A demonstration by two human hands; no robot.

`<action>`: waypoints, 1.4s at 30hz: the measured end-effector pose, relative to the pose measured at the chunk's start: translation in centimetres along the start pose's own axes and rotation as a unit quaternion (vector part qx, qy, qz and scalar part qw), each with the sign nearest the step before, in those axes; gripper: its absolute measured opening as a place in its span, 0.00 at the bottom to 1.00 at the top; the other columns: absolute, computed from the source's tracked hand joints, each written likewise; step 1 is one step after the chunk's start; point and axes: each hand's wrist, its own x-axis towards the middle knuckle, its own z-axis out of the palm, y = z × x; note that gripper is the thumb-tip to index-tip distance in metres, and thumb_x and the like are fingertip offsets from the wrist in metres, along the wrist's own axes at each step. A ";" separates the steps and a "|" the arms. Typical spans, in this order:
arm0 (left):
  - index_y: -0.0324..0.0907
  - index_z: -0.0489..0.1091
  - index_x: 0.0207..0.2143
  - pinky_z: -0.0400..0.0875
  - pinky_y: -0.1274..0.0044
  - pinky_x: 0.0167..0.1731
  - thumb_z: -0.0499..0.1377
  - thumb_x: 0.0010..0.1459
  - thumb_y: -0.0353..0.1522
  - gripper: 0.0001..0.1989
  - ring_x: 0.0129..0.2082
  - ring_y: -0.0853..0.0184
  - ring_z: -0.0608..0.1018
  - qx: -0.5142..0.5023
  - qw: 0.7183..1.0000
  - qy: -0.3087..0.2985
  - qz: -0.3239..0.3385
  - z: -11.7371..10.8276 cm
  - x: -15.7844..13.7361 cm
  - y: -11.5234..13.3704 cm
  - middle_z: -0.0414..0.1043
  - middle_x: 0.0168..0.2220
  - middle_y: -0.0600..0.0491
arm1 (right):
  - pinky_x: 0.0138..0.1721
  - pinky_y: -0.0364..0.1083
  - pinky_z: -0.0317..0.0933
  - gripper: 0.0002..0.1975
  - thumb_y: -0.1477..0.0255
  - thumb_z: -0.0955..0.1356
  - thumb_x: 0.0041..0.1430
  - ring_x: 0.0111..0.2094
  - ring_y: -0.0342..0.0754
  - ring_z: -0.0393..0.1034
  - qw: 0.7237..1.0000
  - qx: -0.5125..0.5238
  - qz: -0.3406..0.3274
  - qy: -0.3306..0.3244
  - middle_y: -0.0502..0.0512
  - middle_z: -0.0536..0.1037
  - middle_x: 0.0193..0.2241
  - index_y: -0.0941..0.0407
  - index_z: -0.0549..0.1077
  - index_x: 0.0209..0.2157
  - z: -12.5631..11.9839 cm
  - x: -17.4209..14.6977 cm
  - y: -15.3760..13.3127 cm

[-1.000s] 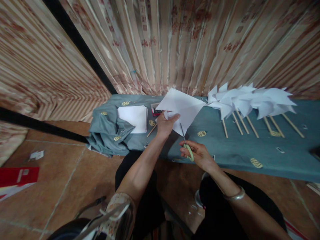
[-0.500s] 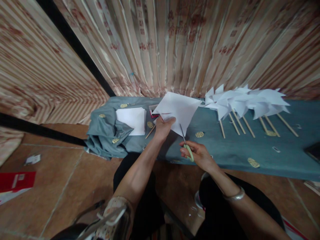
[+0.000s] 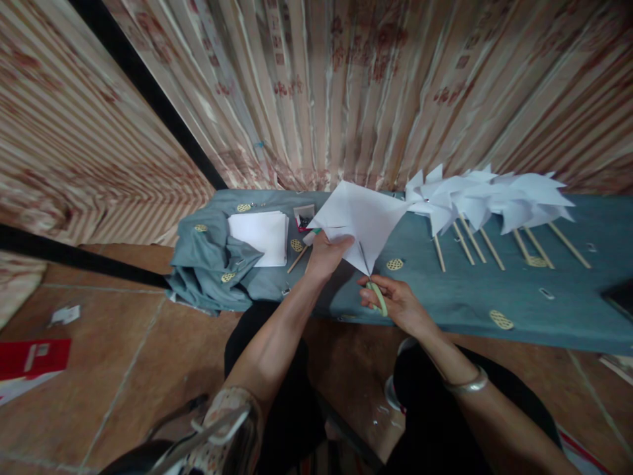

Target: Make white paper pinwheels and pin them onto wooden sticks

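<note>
A square sheet of white paper point(image 3: 370, 214), turned corner-down, is pinched at its lower left side by my left hand point(image 3: 326, 254). A slit runs in from its left corner. My right hand point(image 3: 395, 302) is closed round the light green handles of a pair of scissors point(image 3: 380, 300). The scissor blades lie at the lower corner of the sheet and point up toward its middle. Left of my left hand, a stack of white paper point(image 3: 262, 234) lies on the cloth. Right of the sheet are several white paper pinwheels point(image 3: 487, 198) on wooden sticks.
A grey-green patterned cloth point(image 3: 445, 303) covers the long low table, bunched up at its left end. A small packet point(image 3: 303, 218) and a loose stick point(image 3: 297, 260) lie behind my left hand. A dark object point(image 3: 620, 298) sits at the right edge. Pleated curtains hang behind.
The sheet and my left hand have shifted slightly right. The scissor blades have moved along the paper's lower corner. More of the small packet shows now.
</note>
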 end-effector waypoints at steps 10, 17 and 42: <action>0.39 0.75 0.31 0.71 0.76 0.33 0.67 0.41 0.30 0.11 0.29 0.67 0.77 -0.011 1.000 -0.023 0.017 -0.2 0.2 -0.5 0.78 0.29 0.54 | 0.28 0.45 0.68 0.25 0.50 0.76 0.42 0.25 0.47 0.74 1.000 0.025 0.013 0.001 0.48 0.77 0.21 0.55 0.77 0.35 0.1 0.3 0.6; 0.40 0.76 0.32 0.71 0.75 0.32 0.68 0.44 0.34 0.11 0.30 0.65 0.78 0.030 0.998 -0.048 0.023 -0.8 0.5 -2.0 0.79 0.31 0.52 | 0.28 0.44 0.67 0.28 0.51 0.77 0.41 0.26 0.47 0.75 0.999 0.037 0.021 0.009 0.49 0.78 0.22 0.56 0.78 0.39 0.0 0.3 0.7; 0.39 0.76 0.32 0.73 0.76 0.32 0.67 0.46 0.32 0.09 0.30 0.64 0.79 0.072 0.994 -0.065 0.043 -0.8 0.1 -2.0 0.80 0.32 0.52 | 0.25 0.44 0.64 0.24 0.50 0.77 0.40 0.23 0.46 0.73 0.999 0.032 0.015 0.008 0.48 0.77 0.20 0.53 0.73 0.31 -0.2 0.8 0.9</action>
